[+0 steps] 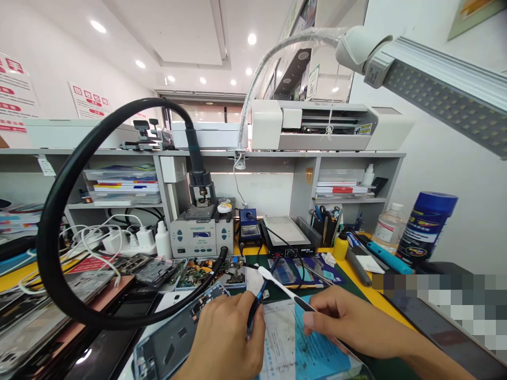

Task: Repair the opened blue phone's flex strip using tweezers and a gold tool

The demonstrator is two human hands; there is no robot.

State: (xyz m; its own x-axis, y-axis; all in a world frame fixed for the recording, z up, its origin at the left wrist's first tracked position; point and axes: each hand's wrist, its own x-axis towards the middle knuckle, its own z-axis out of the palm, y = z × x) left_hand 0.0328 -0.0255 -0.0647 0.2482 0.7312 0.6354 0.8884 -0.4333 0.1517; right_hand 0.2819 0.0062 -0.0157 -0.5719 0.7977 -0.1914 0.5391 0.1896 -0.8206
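My left hand (227, 335) is closed round a slim blue-and-black tool (261, 293), its exact kind partly hidden by my fingers. The same hand lies over the right side of an opened phone frame (170, 338); whether it grips the frame I cannot tell. In my right hand (340, 319) is a toothbrush (283, 287) with a white head and neck and a dark grip. Its head points up and left, just beyond the blue tool. Beneath both hands lies a stained blue-and-white sheet (283, 332).
A thick black hose (45, 221) loops at the left from a hot air station (198, 235). Phone parts (99, 316) are piled below it. Behind stand a heating plate (287, 232) and a circuit-board tray (209, 272). A blue can (425, 227) and lamp (443, 89) are right.
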